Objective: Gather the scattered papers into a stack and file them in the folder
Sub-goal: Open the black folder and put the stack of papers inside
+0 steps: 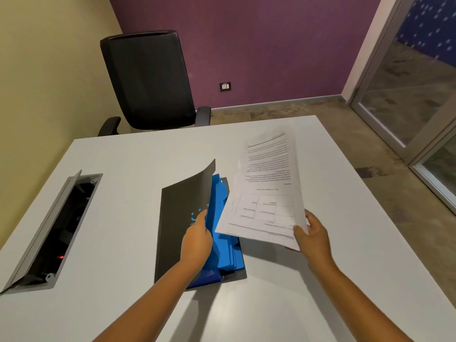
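clearly, in the head view, the stack of papers point(266, 188) is light, thin and floppy: held only at its near right corner, it bows and its far end rises over the bench point(128, 159). judged from that sag, it would travel better with support under the middle or a grip along a long edge, and loose sheets could fan or slip apart if tilted. the right hand point(311, 233) pinches that near corner, thumb on top and fingers curled beneath, so the stack hangs in the air just right of the folder point(183, 211), its near left edge overlapping the blue dividers point(225, 243).

the folder lies flat at the middle of the bench, near the person. its black cover looks like stiff card that still flexes, since it curls as it is lifted. the left hand point(197, 239) holds the cover's right edge, fingers reaching over the printed face, keeping it raised so the blue pockets are exposed. the plastic dividers look smooth and probably slippery, so the sheets should slide in easily if fed edge first.

an open cable tray point(56, 228) sits at the left of the bench, well apart from the folder.
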The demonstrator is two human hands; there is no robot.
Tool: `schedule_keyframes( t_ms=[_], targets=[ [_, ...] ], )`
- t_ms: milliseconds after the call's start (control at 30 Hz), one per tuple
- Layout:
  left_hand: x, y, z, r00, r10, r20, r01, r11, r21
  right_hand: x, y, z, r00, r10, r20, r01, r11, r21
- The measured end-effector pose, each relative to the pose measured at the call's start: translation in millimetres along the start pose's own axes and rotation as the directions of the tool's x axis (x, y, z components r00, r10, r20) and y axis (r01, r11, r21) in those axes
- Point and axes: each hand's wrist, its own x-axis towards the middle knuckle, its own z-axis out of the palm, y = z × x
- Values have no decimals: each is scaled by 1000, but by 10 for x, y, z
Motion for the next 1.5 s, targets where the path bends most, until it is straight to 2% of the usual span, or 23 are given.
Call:
schedule_keyframes(
  t_ms=[200,367,600,833,1000,1267,1500],
  targets=[
    [11,78,-17,1000,-7,-7,8,999,36,-333,80,235,992,10,123,-11,1000,11],
    [-8,64,-37,1000,-8,-24,10,998,66,-400,84,232,996,-42,85,50,994,-102],
    [-59,94,-28,1000,-21,1,21,995,100,-400,29,220,990,-49,133,63,993,-104],
    [-127,96,5,999,-4,35,-1,991,134,-368,34,352,983,11,185,7,995,-97],
    [-202,193,63,998,35,53,-40,994,101,-426,60,609,977,6,214,26,989,-145],
    [-265,294,110,998,42,49,-45,997,63,-295,11,880,942,89,325,-6,969,-248],
    [-270,326,78,1000,21,-20,-21,1000,13,-395,47,959,982,93,162,-68,986,-149]
  ],
)
